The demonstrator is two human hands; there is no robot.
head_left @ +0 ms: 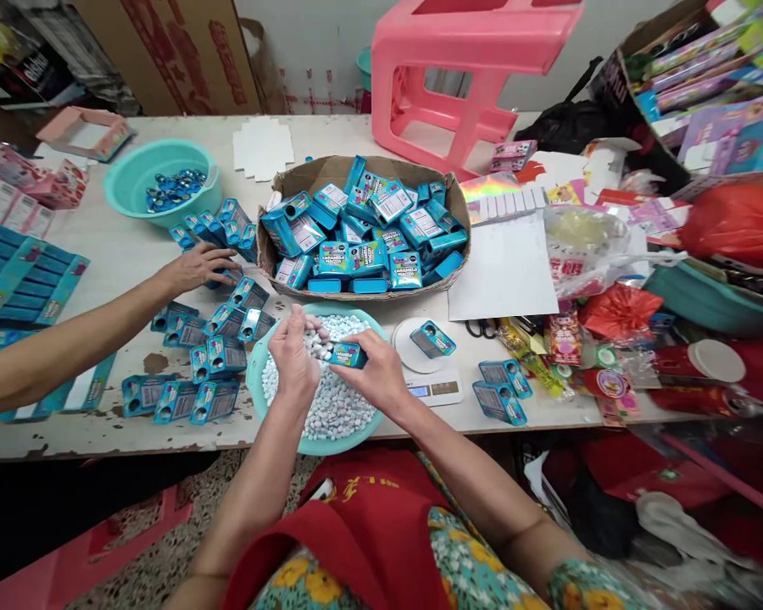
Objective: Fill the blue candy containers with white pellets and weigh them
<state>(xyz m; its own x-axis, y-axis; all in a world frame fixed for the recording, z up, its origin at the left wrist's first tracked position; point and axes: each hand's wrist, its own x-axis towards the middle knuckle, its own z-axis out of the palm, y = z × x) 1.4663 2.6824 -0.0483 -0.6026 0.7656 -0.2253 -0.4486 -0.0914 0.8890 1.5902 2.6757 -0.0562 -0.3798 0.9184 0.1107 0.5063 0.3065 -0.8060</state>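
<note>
My right hand (pixel 375 368) grips a small blue candy tin (pixel 347 354), tilted on its side with its end toward my left hand. My left hand (pixel 296 352) is cupped around a handful of small white candies (pixel 318 343), right at the end of the tin. Both hands are above a turquoise basin (pixel 260 405) full of pale candies (pixel 331 411). Just right of the basin, another blue tin (pixel 433 338) lies on the round plate of a white kitchen scale (pixel 442 385). My fingers partly hide the tin's opening.
A co-worker's hand (pixel 207 264) reaches among standing tins (pixel 213 402) at left. Behind the basin stands a cardboard box (pixel 362 294) heaped with tins. A turquoise bowl (pixel 158 161) holds shiny round pieces. Two tins (pixel 499 394) lie right of the scale; a pink stool (pixel 387 93) is behind.
</note>
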